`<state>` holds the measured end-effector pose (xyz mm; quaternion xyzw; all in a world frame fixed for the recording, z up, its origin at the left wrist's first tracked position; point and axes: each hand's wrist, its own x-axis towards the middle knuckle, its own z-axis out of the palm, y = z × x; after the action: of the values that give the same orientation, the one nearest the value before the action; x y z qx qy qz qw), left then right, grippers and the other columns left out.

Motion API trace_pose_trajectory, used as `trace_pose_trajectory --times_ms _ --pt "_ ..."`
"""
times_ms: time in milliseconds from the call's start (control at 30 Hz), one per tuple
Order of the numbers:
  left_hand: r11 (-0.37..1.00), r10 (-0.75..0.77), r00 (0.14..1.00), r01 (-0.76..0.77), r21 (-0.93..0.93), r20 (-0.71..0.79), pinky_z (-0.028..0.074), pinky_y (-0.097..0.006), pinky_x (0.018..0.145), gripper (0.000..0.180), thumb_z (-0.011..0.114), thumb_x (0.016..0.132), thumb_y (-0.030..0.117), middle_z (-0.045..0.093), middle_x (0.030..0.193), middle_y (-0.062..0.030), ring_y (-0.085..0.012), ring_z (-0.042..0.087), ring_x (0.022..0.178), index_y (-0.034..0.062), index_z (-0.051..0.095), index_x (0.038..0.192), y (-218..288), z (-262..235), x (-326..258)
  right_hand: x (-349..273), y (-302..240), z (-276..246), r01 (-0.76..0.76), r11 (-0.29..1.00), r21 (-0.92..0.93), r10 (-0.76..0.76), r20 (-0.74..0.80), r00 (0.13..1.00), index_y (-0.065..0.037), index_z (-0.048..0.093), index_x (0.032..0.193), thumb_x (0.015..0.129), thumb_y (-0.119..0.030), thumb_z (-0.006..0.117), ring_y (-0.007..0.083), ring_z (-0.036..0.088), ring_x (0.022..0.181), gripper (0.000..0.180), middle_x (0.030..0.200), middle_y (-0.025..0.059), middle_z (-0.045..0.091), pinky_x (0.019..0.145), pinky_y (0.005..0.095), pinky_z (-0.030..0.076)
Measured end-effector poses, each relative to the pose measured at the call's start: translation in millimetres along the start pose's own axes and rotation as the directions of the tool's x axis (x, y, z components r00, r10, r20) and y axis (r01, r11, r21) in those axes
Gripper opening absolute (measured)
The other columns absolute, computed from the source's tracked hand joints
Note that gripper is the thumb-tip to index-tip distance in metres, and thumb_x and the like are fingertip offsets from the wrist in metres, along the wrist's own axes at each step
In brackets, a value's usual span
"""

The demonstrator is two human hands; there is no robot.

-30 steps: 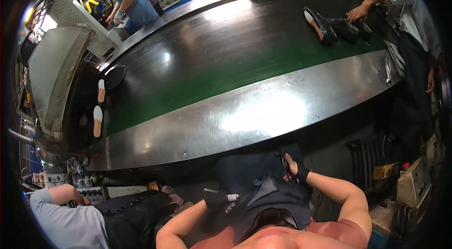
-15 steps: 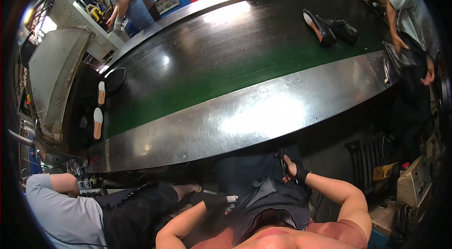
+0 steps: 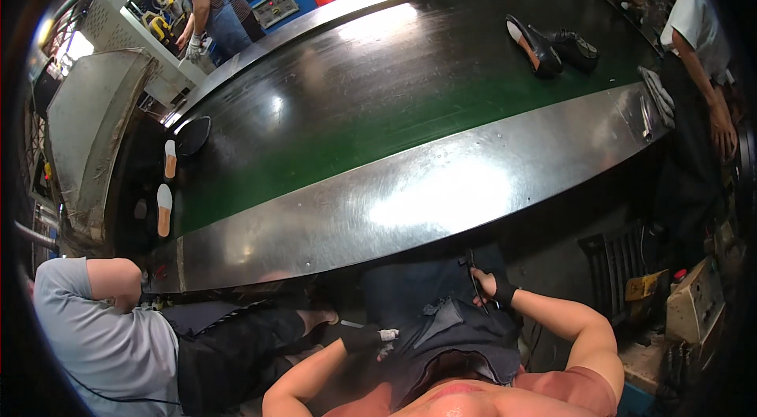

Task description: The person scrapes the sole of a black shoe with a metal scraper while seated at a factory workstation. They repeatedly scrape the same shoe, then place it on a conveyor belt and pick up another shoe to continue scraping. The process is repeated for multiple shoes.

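My right hand [image 3: 490, 286], with a black band at the wrist, grips dark metal pincers [image 3: 476, 279] upright above my lap. My left hand [image 3: 369, 336] rests by my left thigh in a black fingerless covering. White wrapping shows at its fingertips, and the fingers look curled. A short pale strip sticks out beside it; I cannot make out what the hand holds. Dark cloth with a frayed grey-blue patch [image 3: 441, 321] covers my lap between the hands.
Ahead runs a dark green conveyor belt [image 3: 331, 141] with a metal edge [image 3: 347, 228]. Black shoes [image 3: 536, 50] lie at its far right, pale insole-shaped soles [image 3: 164, 210] at its left end. A co-worker [image 3: 110, 330] sits at my left; others stand behind and right. A slatted dark chair [image 3: 611, 259] stands right.
The co-worker at my left has shifted upward in view. The person at right has turned, with a hand lowered, and grey cloth now lies at the table's corner. My hands barely move.
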<state>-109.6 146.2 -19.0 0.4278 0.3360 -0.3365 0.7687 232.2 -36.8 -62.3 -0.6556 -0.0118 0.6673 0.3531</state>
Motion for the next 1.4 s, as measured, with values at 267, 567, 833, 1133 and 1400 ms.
trace_pose_trajectory --times_ms 267,567,833,1133,1400 --pt "1.0 -0.002 1.0 0.003 -0.014 0.026 0.053 -0.032 0.056 0.044 0.057 0.095 0.041 0.061 0.071 -0.0086 -0.018 0.061 0.058 -0.0006 0.061 0.082 -4.0 -3.9 2.6 8.9 7.5 -1.6 0.012 0.999 0.05 -0.012 0.0 1.0 0.01 0.055 0.087 0.095 -0.049 0.047 0.0268 0.065 0.052 0.061 0.065 0.0179 0.059 0.045 0.0341 0.055" --pt "0.998 -0.015 1.0 0.015 -0.062 -0.008 0.053 -0.033 0.055 0.046 0.053 0.097 0.041 0.06 0.067 -0.0077 -0.018 0.059 0.057 0.0011 0.062 0.076 4.6 4.7 -1.7 -1.4 -1.2 1.2 -0.007 1.0 0.024 0.008 -0.028 1.0 0.009 0.056 0.081 0.097 -0.045 0.046 0.026 0.062 0.047 0.057 0.058 0.0169 0.057 0.04 0.0322 0.046" --pt "1.0 0.004 1.0 -0.004 -0.03 -0.005 0.053 -0.033 0.057 0.046 0.051 0.098 0.041 0.061 0.069 -0.0076 -0.018 0.06 0.058 0.0016 0.062 0.077 4.8 3.9 -1.5 4.5 4.3 -0.2 0.004 0.999 0.039 -0.004 -0.012 1.0 0.008 0.057 0.088 0.097 -0.047 0.045 0.0258 0.063 0.05 0.057 0.066 0.0171 0.061 0.042 0.0324 0.051" --pt "1.0 -0.003 1.0 0.003 0.026 0.025 0.051 -0.031 0.058 0.049 0.049 0.098 0.041 0.061 0.067 -0.0097 -0.0181 0.061 0.058 -0.001 0.062 0.076 -8.2 -6.0 6.9 6.9 7.1 -1.5 0.012 0.999 0.031 -0.012 -0.008 1.0 0.01 0.057 0.091 0.097 -0.049 0.045 0.0263 0.064 0.05 0.06 0.067 0.0171 0.061 0.042 0.0324 0.051" --pt "1.0 -0.009 1.0 0.009 0.025 0.017 0.052 -0.034 0.056 0.047 0.052 0.097 0.043 0.061 0.068 -0.0085 -0.0197 0.061 0.059 0.0009 0.062 0.078 -8.2 -5.6 7.2 3.5 5.2 0.5 0.028 0.999 0.044 -0.027 -0.015 1.0 0.01 0.057 0.09 0.097 -0.048 0.045 0.0267 0.063 0.049 0.06 0.062 0.0174 0.06 0.041 0.0323 0.049"
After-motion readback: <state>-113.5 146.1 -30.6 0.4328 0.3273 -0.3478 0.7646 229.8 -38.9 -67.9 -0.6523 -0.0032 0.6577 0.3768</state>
